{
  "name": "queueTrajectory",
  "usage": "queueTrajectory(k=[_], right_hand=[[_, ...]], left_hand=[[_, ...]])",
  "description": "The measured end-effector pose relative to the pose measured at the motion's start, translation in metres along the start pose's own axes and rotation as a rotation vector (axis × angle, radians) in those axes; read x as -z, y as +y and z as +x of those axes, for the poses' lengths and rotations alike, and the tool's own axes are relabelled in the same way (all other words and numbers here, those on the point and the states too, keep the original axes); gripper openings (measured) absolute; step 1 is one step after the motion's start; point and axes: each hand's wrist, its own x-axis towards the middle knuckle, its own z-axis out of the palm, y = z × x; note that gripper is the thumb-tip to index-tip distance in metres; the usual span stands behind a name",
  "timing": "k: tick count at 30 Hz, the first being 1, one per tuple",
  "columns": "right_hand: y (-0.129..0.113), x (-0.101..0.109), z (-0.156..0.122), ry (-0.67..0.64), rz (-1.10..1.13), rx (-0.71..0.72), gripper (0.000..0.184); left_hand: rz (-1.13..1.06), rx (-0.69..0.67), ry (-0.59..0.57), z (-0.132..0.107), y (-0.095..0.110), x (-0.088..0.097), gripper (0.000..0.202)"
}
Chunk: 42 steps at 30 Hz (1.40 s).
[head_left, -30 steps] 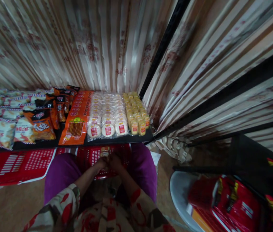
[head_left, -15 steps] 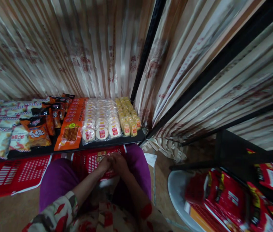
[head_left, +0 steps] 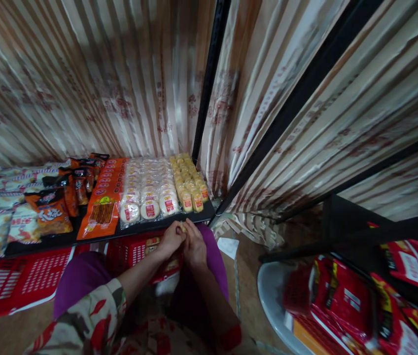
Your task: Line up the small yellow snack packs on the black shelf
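My left hand [head_left: 170, 240] and my right hand [head_left: 195, 245] are raised together just below the front edge of a low black shelf [head_left: 138, 231]. Between their fingertips they pinch a small yellow snack pack [head_left: 183, 227]. Right above them on the shelf stand rows of the same small yellow packs [head_left: 189, 183], next to rows of round white cakes in clear wrap [head_left: 149, 189]. A red plastic basket [head_left: 131, 251] with a few packs in it sits between my knees, under my hands.
Orange snack bags [head_left: 100, 204] and darker orange and white bags [head_left: 17, 207] fill the shelf's left part. Another red basket [head_left: 9, 281] lies at the left. Striped curtain hangs behind. At the right, a grey stool [head_left: 271, 296] and a black rack hold red packets [head_left: 342, 301].
My hands rose from the red basket towards the shelf's front edge, now pinching a small yellow pack. The view swung slightly right and down.
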Motion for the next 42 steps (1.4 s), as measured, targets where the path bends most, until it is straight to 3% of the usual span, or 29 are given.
queueTrajectory(k=[11,18,24,33,42], right_hand=[[0.009,0.005,-0.004,0.309,-0.092,0.071,0.058],[0.011,0.007,0.004,0.410,-0.116,0.092,0.063],[0.013,0.006,0.013,0.463,-0.088,0.047,0.065],[0.020,-0.002,0.035,0.462,0.017,-0.026,0.071],[0.033,-0.006,0.054,0.499,0.107,-0.100,0.068]], left_hand=[[0.196,-0.097,0.008,0.020,0.046,-0.020,0.011],[0.389,-0.192,0.046,0.024,0.079,-0.031,0.013],[0.524,-0.244,0.079,0.033,0.094,-0.041,0.006],[0.678,-0.349,0.141,0.052,0.106,-0.044,0.014],[0.858,-0.284,0.090,0.058,0.122,-0.051,0.026]])
